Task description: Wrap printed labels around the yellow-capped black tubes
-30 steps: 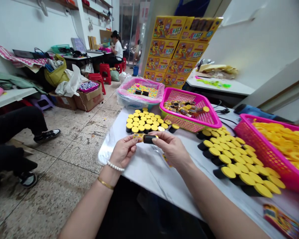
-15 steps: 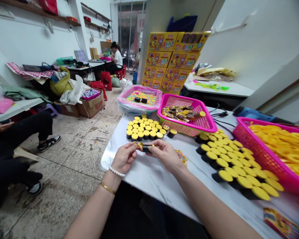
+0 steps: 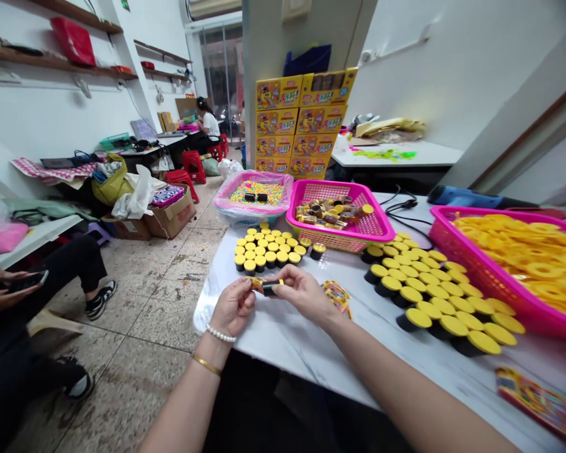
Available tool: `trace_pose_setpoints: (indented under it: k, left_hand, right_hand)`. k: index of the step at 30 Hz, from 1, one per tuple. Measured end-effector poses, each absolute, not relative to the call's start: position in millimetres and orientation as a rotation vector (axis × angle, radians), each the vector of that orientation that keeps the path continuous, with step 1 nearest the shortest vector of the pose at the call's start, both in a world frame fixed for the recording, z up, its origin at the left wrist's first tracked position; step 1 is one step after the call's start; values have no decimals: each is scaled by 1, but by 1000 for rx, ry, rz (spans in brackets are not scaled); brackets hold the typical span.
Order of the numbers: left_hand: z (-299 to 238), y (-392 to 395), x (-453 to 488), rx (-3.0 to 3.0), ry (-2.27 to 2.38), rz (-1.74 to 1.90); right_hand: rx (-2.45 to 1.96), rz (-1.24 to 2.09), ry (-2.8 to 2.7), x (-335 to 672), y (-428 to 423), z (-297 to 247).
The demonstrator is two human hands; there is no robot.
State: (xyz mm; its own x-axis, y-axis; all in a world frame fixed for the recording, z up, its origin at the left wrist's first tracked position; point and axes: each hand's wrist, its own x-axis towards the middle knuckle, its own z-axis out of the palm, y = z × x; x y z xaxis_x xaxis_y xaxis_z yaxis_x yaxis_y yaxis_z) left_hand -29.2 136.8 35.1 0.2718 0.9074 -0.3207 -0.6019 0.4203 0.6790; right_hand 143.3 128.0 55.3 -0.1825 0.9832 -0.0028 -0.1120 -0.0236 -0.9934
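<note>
Both hands meet over the near edge of the white table (image 3: 311, 352). My left hand (image 3: 233, 306) and my right hand (image 3: 302, 290) together pinch a small black tube with a yellow printed label (image 3: 265, 287) held sideways between the fingertips. Just beyond them stands a tight block of upright black tubes with yellow caps (image 3: 264, 246). Right of my right hand lies a loose printed label (image 3: 337, 294) flat on the table.
Several capped tubes lie in rows (image 3: 434, 296) to the right. A pink basket of labelled tubes (image 3: 339, 217), a pink basket of yellow rings (image 3: 509, 264) and a tub of coloured beads (image 3: 255, 196) stand behind. A seated person with a phone (image 3: 26, 281) is at left; stacked yellow cartons (image 3: 302, 119) behind.
The view has tilted up and shifted slightly, so the table contents sit lower-left in frame. My hands stay together on the tube, turning it a little. The person at left now holds a phone.
</note>
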Motion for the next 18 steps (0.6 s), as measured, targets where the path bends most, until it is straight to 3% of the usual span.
trace_pose_setpoints:
  k: [8, 18]
  left_hand:
    - [36, 135, -26, 620, 801, 1054]
    - [33, 140, -29, 473, 764, 1053]
  right_hand:
    - [-1112, 931, -1459, 151, 129, 44]
    - [-914, 1306, -1147, 148, 133, 50]
